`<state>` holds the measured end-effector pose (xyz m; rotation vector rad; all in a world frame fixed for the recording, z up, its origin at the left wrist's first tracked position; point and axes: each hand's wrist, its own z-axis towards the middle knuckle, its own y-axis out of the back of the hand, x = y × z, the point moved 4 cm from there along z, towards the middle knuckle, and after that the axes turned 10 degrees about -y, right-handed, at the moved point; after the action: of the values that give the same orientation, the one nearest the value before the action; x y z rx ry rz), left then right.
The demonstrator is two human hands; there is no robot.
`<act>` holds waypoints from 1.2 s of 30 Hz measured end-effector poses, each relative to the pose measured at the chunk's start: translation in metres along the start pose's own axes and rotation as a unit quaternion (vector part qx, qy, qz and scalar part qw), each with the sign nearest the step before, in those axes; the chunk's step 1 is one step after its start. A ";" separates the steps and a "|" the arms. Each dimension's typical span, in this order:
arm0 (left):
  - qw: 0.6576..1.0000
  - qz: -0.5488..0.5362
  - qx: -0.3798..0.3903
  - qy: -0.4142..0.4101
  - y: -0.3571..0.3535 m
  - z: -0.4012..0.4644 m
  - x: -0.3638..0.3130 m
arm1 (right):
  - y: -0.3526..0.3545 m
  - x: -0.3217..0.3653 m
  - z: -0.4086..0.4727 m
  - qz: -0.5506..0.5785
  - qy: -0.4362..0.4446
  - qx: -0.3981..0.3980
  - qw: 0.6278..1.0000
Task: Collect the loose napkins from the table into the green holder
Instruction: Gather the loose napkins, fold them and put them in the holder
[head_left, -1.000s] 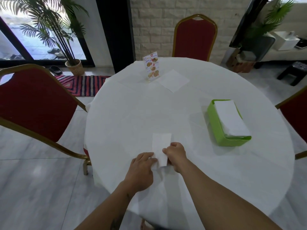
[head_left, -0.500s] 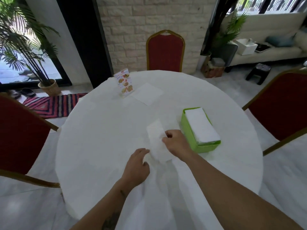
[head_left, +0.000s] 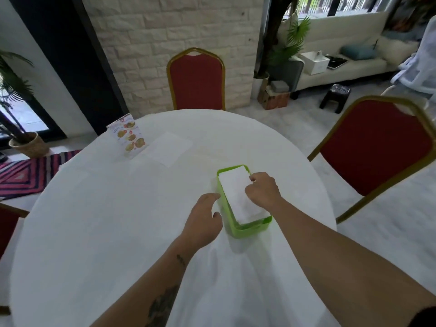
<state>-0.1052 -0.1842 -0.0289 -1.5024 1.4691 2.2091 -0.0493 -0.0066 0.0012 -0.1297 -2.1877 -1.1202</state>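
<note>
Head view: right hand (head_left: 263, 191) rests on the napkins (head_left: 238, 193) stacked in the green holder (head_left: 247, 228), its grip curled, seemingly pinching the top sheet's far edge. Left hand (head_left: 203, 224) hovers just beside the holder's left wall, grip released, fingers loosely spread. One loose napkin (head_left: 168, 148) lies flat farther back on the surface (head_left: 106, 220), beside the menu card (head_left: 128, 135).
</note>
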 end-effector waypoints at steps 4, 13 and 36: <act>1.000 0.022 0.015 -0.010 -0.018 0.007 -0.007 | 0.001 -0.010 0.013 -0.040 0.002 0.010 0.999; 0.990 0.132 0.025 -0.043 -0.037 0.017 -0.015 | 0.004 -0.016 0.018 -0.134 0.087 -0.036 0.986; 0.995 0.020 -0.095 0.019 0.067 0.007 0.078 | -0.091 0.078 -0.032 -0.226 0.235 0.025 0.945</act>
<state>-0.1865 -0.2464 -0.0441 -1.5895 1.3414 2.4178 -0.1263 -0.1034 -0.0013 0.6309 -1.8454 -1.1838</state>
